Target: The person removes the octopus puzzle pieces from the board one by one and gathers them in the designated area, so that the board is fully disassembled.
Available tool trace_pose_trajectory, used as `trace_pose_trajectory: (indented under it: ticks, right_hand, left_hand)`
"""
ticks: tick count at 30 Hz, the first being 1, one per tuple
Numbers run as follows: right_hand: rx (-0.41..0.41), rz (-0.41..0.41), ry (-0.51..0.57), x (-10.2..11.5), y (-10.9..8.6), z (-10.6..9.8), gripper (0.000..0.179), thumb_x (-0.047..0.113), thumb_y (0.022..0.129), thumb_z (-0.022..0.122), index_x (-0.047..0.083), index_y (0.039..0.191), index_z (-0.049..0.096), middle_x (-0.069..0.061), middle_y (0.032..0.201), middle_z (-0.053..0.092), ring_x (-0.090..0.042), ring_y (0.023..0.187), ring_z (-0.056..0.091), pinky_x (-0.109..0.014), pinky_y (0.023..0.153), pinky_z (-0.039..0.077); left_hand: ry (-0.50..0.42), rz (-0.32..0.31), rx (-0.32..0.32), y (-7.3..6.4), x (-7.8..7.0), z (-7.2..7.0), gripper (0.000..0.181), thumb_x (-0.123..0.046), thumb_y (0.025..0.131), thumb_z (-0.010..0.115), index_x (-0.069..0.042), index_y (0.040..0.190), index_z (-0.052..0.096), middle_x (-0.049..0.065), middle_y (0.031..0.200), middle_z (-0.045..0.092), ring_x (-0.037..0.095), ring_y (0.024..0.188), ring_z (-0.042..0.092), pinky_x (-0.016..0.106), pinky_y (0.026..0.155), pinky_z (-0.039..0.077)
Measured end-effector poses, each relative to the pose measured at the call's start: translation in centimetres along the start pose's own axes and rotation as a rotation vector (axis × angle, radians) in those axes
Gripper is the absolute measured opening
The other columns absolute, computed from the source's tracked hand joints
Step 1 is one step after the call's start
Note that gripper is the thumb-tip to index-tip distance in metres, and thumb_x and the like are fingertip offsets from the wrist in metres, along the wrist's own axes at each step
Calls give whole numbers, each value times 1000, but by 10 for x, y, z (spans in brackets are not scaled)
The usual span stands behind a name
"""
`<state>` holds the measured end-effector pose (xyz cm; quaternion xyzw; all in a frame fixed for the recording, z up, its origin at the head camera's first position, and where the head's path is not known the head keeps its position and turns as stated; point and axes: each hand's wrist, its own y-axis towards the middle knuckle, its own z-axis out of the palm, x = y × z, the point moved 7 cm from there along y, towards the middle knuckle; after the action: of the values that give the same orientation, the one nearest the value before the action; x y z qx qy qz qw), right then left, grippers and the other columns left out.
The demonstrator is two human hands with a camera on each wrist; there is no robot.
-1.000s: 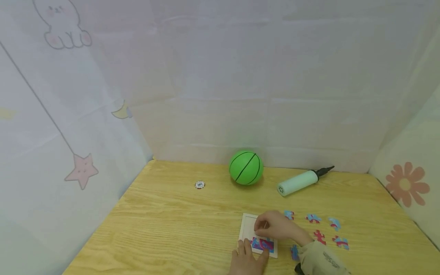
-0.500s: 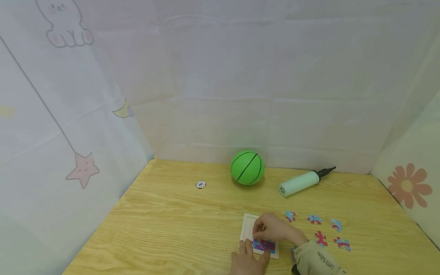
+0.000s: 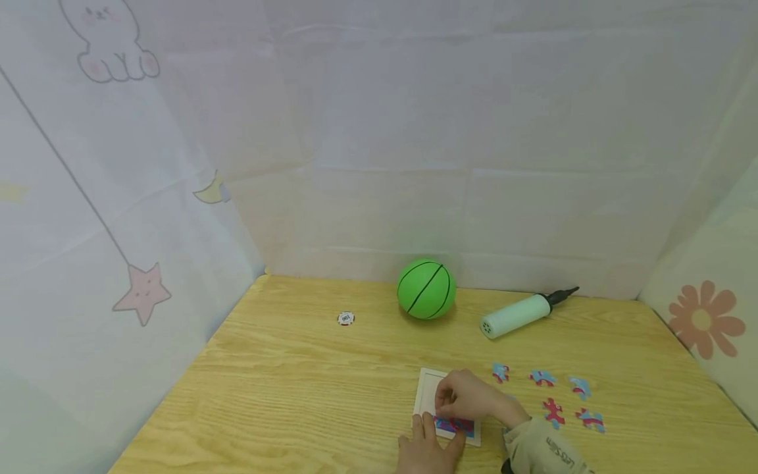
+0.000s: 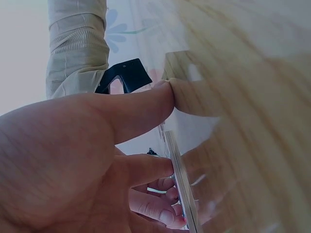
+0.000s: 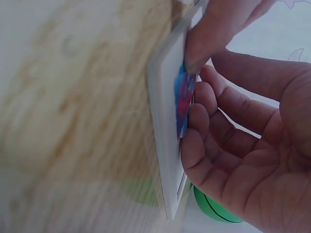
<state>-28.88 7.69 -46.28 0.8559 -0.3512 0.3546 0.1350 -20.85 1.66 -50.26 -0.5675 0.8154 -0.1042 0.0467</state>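
Observation:
A white puzzle tray (image 3: pixel 424 394) lies on the table with blue, purple and pink pieces (image 3: pixel 454 426) set in its near part. My left hand (image 3: pixel 423 454) rests on the tray's near left, fingers spread and fairly straight; its thumb lies by the near edge. Above the tray, my right hand (image 3: pixel 470 398) has its fingers curled down at the set pieces and pinches a puzzle piece mostly hidden by the fingertips. In the right wrist view, those curled fingertips touch close to the blue and red pieces (image 5: pixel 183 99). The left wrist view shows the tray's thin edge (image 4: pixel 181 182) beside the fingers.
Several loose puzzle pieces (image 3: pixel 553 412) are spread right of the tray. A green ball (image 3: pixel 426 289) and a pale green hand pump (image 3: pixel 516 316) lie toward the back. A poker chip (image 3: pixel 346 318) sits farther left. Printed cloth walls (image 3: pixel 379 151) surround the table (image 3: pixel 284 382).
My right hand has turned slightly and lowered its fingertips toward the set pieces, the pinched piece now less visible. The left hand stays on the tray.

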Motion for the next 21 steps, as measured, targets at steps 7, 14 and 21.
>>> trace_pose_trajectory:
  ticks: [7,14,21]
  right_hand:
    - [-1,20,3,-3,-1,2,9,6,82,73,8,76,66,10,66,60,3,56,50,-18,53,46]
    - [-9,37,26,-4,-2,1,12,7,81,74,8,77,64,9,67,59,2,56,51,-19,54,46]
    - [-14,39,65,-4,-4,0,13,7,83,73,10,79,61,9,68,60,0,56,53,-20,54,47]
  left_hand:
    - [13,8,1,0,-1,-1,66,-47,82,65,-40,141,38,17,136,49,34,125,46,45,88,51]
    - [-1,15,7,2,-2,0,69,-46,78,70,-41,140,39,17,137,48,35,126,45,47,88,51]
    - [-5,20,19,1,-1,-2,71,-46,76,72,-41,139,39,17,137,47,36,127,44,47,88,51]
